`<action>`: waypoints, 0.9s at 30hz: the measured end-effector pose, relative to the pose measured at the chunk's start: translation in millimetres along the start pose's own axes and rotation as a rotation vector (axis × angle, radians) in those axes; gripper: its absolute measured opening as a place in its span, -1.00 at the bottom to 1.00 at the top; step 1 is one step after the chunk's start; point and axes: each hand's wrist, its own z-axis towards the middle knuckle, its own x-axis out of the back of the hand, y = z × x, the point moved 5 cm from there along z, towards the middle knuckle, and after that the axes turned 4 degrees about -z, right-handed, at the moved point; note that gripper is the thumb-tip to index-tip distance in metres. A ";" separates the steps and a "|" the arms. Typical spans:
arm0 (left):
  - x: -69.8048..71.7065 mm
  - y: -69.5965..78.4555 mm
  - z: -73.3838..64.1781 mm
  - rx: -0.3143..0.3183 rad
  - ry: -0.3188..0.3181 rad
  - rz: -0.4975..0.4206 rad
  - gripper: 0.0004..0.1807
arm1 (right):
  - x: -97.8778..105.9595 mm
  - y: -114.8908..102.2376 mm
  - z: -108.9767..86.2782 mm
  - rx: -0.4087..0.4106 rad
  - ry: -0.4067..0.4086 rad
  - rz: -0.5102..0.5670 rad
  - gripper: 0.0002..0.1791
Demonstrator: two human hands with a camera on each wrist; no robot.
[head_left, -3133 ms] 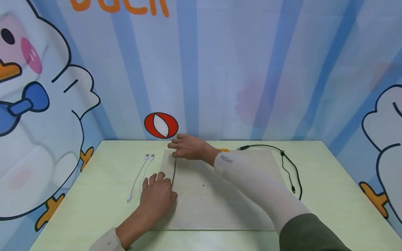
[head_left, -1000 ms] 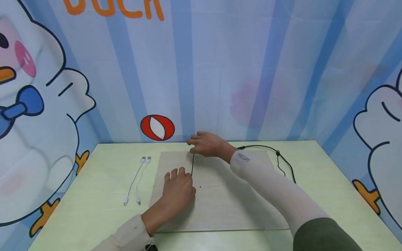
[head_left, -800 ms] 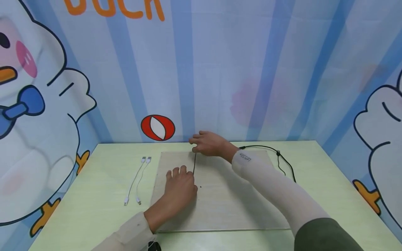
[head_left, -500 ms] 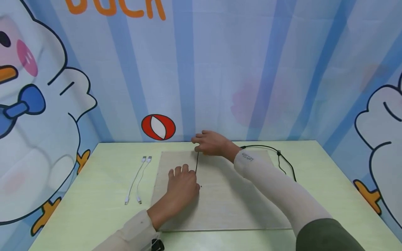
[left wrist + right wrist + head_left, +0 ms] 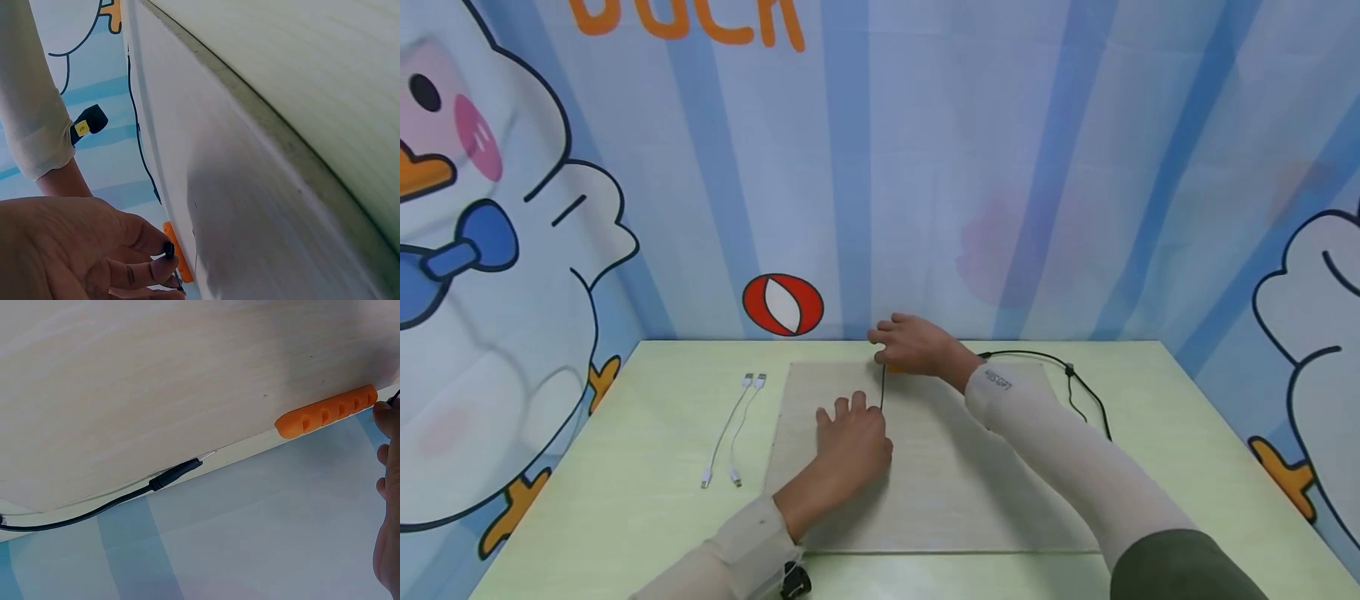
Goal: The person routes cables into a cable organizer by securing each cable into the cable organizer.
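A thin black cable (image 5: pixel 883 387) runs taut between my two hands over the pale board (image 5: pixel 970 508). My left hand (image 5: pixel 853 442) is nearer the board's middle; in the left wrist view its thumb and finger pinch a small black end (image 5: pixel 169 249) of that cable. Further back, my right hand (image 5: pixel 917 346) pinches the other end at the board's back edge, beside an orange cable holder (image 5: pixel 328 412) with a row of notches. In the head view the right hand covers most of this holder. In the right wrist view, black cable shows at the thumb tip.
Two white USB cables, a left one (image 5: pixel 724 433) and a right one (image 5: pixel 742 433), lie side by side left of the board. A thicker black cable (image 5: pixel 1086 392) with a thin branch curves around the board's back right. The printed backdrop (image 5: pixel 925 167) rises behind the table.
Both hands have moved to the right with the thin black cable stretched between them. The right hand is now over the orange holder, and the left no longer covers part of a white cable.
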 end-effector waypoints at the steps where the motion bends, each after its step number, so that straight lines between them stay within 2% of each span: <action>1: -0.2 0.7 0.9 0.000 0.000 0.005 -0.68 | -0.8 0.4 -0.5 -0.004 -0.004 -0.007 -0.82; 7: -2.6 3.3 6.3 -0.006 -0.003 0.017 -0.64 | -3.2 4.4 -3.3 -0.029 -0.039 -0.030 -0.81; 12: -3.9 5.3 11.1 -0.013 -0.009 0.003 -0.65 | -5.8 7.9 -5.9 -0.055 -0.067 0.010 -0.73; 17: -5.1 8.7 15.6 -0.016 -0.021 0.000 -0.66 | -10.2 10.0 -8.0 -0.072 -0.087 0.064 -0.75; 27: -10.4 13.2 19.3 -0.031 0.003 0.008 -0.69 | -12.1 10.7 -13.5 -0.108 -0.146 0.100 -0.69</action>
